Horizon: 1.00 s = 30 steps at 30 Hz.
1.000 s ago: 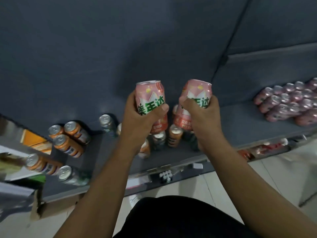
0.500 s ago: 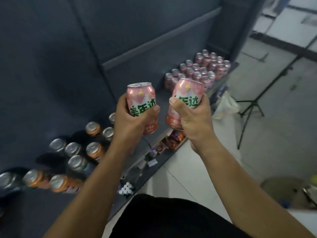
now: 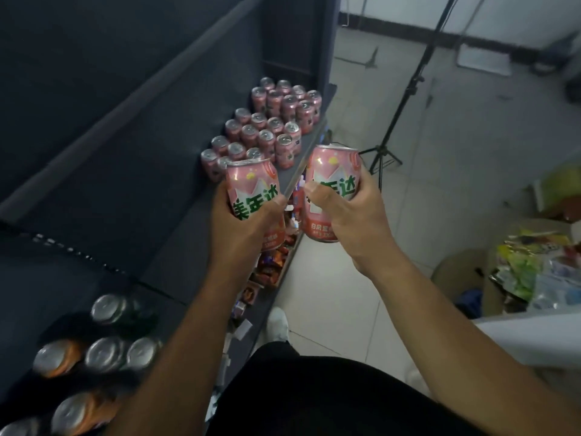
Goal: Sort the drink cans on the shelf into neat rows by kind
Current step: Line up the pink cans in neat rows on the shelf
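Note:
My left hand (image 3: 243,228) grips a pink can (image 3: 253,187) with green lettering, held upright over the dark shelf (image 3: 157,196). My right hand (image 3: 349,212) grips a second pink can (image 3: 333,174) of the same kind, held past the shelf's front edge, over the floor. Beyond the two cans, several pink cans (image 3: 267,127) stand in neat rows at the far end of the shelf. At the lower left stand several mixed cans, among them an orange can (image 3: 56,357) and silver-topped darker cans (image 3: 107,309).
A lower shelf (image 3: 267,265) holds snack packets under the shelf edge. A black tripod stand (image 3: 396,121) rises from the tiled floor at right. A cardboard box (image 3: 465,278) and bags of goods (image 3: 528,272) sit at the right. My white shoe (image 3: 278,322) shows below.
The view has swung right along the shelf. Both hands, each still holding its pink can, have come closer to the rows of pink cans; the mixed cans have slid to the lower left.

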Each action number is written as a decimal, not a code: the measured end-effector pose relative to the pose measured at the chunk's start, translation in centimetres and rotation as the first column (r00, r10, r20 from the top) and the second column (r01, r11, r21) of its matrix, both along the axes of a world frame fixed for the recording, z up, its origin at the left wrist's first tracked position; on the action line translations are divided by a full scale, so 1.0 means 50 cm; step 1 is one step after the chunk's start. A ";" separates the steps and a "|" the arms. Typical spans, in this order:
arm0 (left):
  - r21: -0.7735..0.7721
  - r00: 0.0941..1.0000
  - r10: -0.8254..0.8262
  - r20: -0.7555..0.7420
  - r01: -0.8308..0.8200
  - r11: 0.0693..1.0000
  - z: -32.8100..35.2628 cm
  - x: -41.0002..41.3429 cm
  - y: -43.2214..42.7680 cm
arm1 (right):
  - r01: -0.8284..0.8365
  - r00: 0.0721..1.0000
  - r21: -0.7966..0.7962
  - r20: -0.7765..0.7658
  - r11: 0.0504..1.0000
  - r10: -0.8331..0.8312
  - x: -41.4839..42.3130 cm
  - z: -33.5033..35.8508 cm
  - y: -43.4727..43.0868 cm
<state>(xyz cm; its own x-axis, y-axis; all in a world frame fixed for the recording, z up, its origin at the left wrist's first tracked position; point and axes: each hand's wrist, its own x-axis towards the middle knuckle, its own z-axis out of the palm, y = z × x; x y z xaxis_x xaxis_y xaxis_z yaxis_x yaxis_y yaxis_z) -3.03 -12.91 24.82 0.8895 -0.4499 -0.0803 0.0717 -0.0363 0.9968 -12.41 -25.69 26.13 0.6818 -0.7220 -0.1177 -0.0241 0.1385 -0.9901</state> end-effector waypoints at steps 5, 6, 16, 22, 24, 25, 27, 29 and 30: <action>-0.026 0.997 -0.067 -0.025 0.066 0.997 -0.015 0.131 -0.099 | 0.008 1.000 -0.003 -0.026 1.000 -0.008 0.128 -0.012 -0.083; -0.014 0.996 -0.084 -0.016 0.083 0.996 -0.020 0.161 -0.116 | 0.014 0.999 0.013 -0.029 1.000 -0.014 0.155 -0.012 -0.099; 0.017 0.992 -0.097 -0.083 0.099 0.995 -0.083 0.381 -0.263 | -0.064 0.992 0.235 -0.087 0.970 0.087 0.361 -0.062 -0.277; 0.093 0.978 0.121 -0.169 -0.107 0.990 -0.147 0.457 -0.351 | -0.327 0.924 0.221 -0.131 0.919 0.360 0.490 -0.128 -0.413; 0.124 0.963 0.203 -0.178 -0.183 0.975 -0.152 0.472 -0.382 | -0.447 0.867 0.211 -0.137 0.869 0.479 0.534 -0.136 -0.458; 0.138 0.954 0.239 -0.181 -0.216 0.967 -0.153 0.478 -0.397 | -0.494 0.840 0.200 -0.142 0.846 0.523 0.555 -0.140 -0.480; 0.156 0.929 0.316 -0.194 -0.288 0.945 -0.157 0.483 -0.416 | -0.570 0.788 0.199 -0.142 0.797 0.599 0.592 -0.145 -0.516; 0.155 0.893 0.402 -0.203 -0.376 0.913 -0.161 0.481 -0.428 | -0.639 0.730 0.206 -0.141 0.741 0.669 0.627 -0.152 -0.543; 0.165 0.872 0.444 -0.208 -0.416 0.894 -0.166 0.478 -0.434 | -0.669 0.701 0.208 -0.141 0.714 0.699 0.643 -0.157 -0.552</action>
